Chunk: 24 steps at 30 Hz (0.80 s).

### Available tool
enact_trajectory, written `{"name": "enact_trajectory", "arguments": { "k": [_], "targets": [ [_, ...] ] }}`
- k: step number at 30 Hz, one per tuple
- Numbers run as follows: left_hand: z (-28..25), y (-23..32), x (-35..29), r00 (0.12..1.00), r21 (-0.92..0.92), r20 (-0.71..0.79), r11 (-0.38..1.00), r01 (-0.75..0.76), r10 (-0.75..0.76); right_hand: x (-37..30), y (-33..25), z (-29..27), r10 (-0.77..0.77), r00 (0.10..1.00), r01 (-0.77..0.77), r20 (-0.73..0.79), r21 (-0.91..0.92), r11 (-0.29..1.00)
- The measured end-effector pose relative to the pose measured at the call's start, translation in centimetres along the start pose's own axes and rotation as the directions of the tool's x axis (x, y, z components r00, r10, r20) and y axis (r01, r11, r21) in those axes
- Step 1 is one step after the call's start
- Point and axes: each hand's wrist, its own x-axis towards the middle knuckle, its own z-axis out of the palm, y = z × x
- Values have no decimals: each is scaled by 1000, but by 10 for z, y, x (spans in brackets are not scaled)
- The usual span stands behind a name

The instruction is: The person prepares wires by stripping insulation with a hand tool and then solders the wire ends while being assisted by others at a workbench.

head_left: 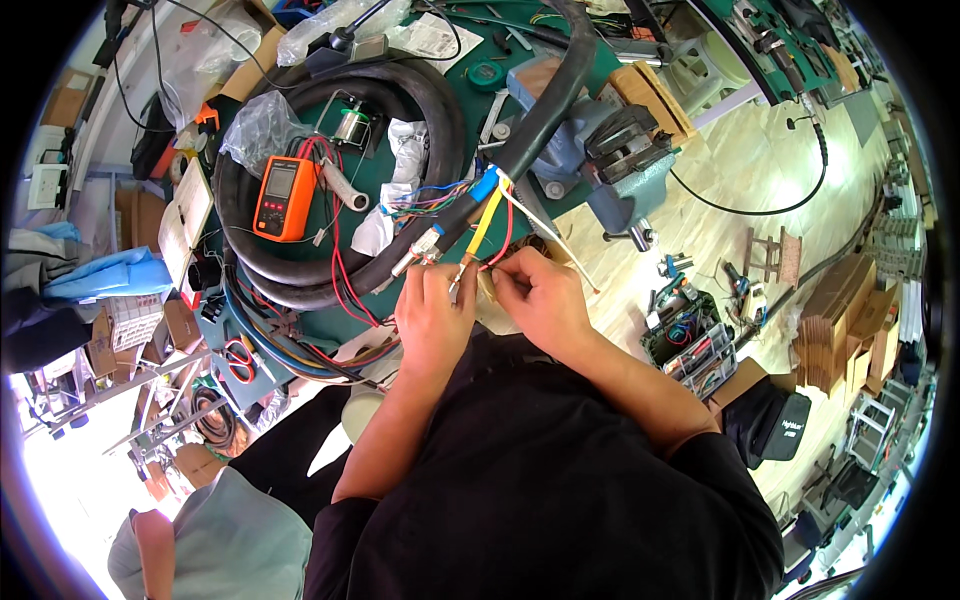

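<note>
My left hand (432,318) pinches the end of a yellow wire (483,226) that runs out of a thick black cable (545,95) bound with blue tape. My right hand (538,295) is closed just beside it on a small tan piece (487,285), with thin red wires (500,240) and a white wire passing over its fingers. Both hands meet at the front edge of the green workbench (470,125). A metal connector (420,250) with coloured thin wires lies just left of my left hand.
An orange multimeter (281,197) with red leads rests on a coiled black hose (300,270). A blue bench vise (610,150) stands to the right. Plastic bags, white rags and a tape roll lie behind. A parts box (690,340) and cardboard sit on the floor. Another person (215,540) is at lower left.
</note>
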Motion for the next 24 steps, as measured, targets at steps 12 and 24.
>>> {"name": "enact_trajectory", "arguments": {
  "k": [12, 24],
  "targets": [
    [0, -3, 0, 1000, -24, -9, 1000, 3, -3, 3, -1, 0, -93, 996, 92, -14, -8, 996],
    [0, -8, -2, 1000, -6, 0, 1000, -16, 16, 1, 0, 2, -83, 997, 83, -9, 15, 996]
  ]
}}
